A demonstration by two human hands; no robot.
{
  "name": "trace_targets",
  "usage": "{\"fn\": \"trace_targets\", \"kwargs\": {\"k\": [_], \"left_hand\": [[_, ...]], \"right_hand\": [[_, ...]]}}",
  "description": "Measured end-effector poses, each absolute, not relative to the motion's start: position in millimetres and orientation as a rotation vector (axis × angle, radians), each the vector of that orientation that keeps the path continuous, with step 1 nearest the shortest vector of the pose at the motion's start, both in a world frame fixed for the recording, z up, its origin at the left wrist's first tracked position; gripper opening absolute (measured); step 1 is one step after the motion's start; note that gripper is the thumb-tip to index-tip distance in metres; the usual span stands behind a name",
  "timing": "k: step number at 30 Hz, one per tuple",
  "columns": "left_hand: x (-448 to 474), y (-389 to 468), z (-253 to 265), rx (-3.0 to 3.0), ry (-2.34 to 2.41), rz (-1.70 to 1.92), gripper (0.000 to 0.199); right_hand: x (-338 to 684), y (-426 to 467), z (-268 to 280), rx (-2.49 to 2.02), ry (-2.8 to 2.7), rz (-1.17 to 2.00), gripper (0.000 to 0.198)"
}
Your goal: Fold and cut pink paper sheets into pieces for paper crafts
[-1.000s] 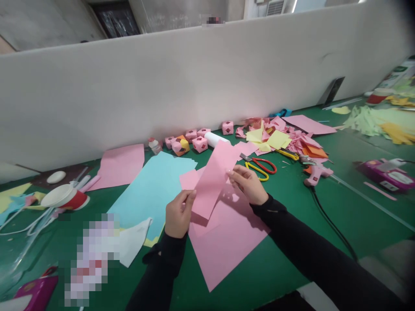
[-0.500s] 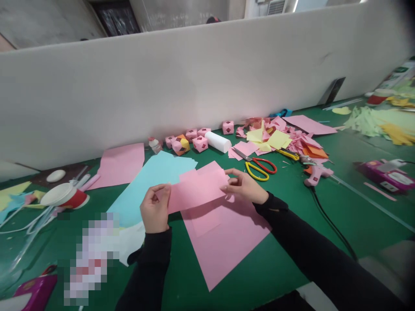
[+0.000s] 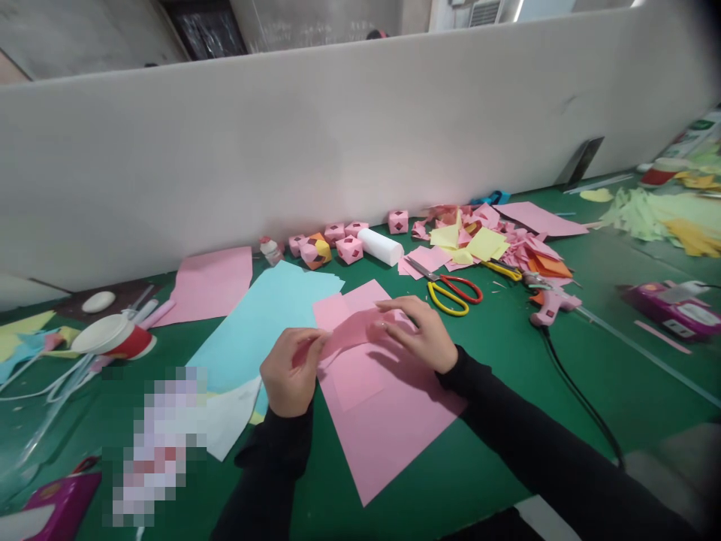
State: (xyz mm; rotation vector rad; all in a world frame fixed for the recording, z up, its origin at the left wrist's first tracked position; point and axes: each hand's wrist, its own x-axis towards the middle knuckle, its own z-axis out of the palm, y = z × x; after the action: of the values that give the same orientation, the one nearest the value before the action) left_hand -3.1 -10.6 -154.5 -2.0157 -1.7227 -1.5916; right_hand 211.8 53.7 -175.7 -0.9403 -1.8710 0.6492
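A strip of pink paper (image 3: 350, 333) is stretched between my two hands, tilted and slightly curved above the table. My left hand (image 3: 291, 370) pinches its left end between thumb and fingers. At the other end, my right hand (image 3: 421, 332) closes on the strip, which bends round near the fingertips. Beneath them lies a large pink sheet (image 3: 372, 458) with smaller pink pieces on top. Light blue sheets (image 3: 248, 330) lie to the left. Scissors (image 3: 451, 291) with one red and one yellow handle rest beyond my right hand.
Pink paper cubes (image 3: 350, 249) and a white roll (image 3: 380, 246) stand along the white partition (image 3: 338, 143). Paper scraps (image 3: 478, 237) are heaped at the back right. A pink glue gun (image 3: 552, 304) trails its cord on the right. A paper cup (image 3: 121, 338) lies at left.
The pink paper was held out flat and broad; now it is tilted and curved, showing as a narrow strip. My hands have come closer together, the left moving right and slightly down.
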Motion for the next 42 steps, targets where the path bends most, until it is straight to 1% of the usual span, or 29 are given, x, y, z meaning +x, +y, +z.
{"fn": "trace_targets", "kwargs": {"k": [2, 4, 7, 9, 11, 18, 22, 25, 27, 31, 33, 36, 42], "left_hand": [[2, -12, -154, -2.091, -1.592, -1.563, 0.003], [8, -13, -155, -2.166, -1.467, -1.530, 0.009], [13, -15, -156, -2.225, -1.324, -1.481, 0.016], [15, -15, -156, -2.240, -1.270, -1.474, 0.018], [15, -16, -156, -2.243, -1.243, -1.486, 0.020], [16, -16, -154, -2.260, -1.218, -1.502, 0.020], [15, -15, -155, -2.214, -1.234, -1.480, 0.020], [13, -12, -159, -2.178, -1.296, -1.382, 0.017], [11, -10, -162, -2.174, -1.314, -1.236, 0.015], [11, -7, -167, -2.159, -1.248, -0.918, 0.022], [11, -7, -168, -2.157, -1.225, -0.836, 0.021], [10, -8, -169, -2.167, -1.233, -0.812, 0.018], [6, -8, -172, -2.174, -1.278, -0.869, 0.020]], "right_hand": [[207, 48, -176, -0.929, -1.963, 0.450, 0.038], [204, 44, -176, -0.904, -2.025, 0.290, 0.042], [203, 43, -175, -0.841, -2.058, 0.170, 0.024], [205, 45, -175, -0.804, -2.058, 0.149, 0.015], [206, 47, -175, -0.774, -2.065, 0.149, 0.012], [205, 48, -178, -0.755, -2.068, 0.244, 0.013], [207, 50, -177, -0.771, -2.031, 0.144, 0.012], [209, 52, -176, -0.767, -1.972, 0.035, 0.009], [209, 51, -175, -0.755, -1.972, -0.034, 0.012], [201, 44, -176, -0.676, -2.087, -0.141, 0.014], [194, 40, -178, -0.634, -2.132, -0.180, 0.014], [189, 37, -179, -0.637, -2.138, -0.201, 0.015], [194, 43, -181, -0.673, -2.113, -0.162, 0.016]]}}
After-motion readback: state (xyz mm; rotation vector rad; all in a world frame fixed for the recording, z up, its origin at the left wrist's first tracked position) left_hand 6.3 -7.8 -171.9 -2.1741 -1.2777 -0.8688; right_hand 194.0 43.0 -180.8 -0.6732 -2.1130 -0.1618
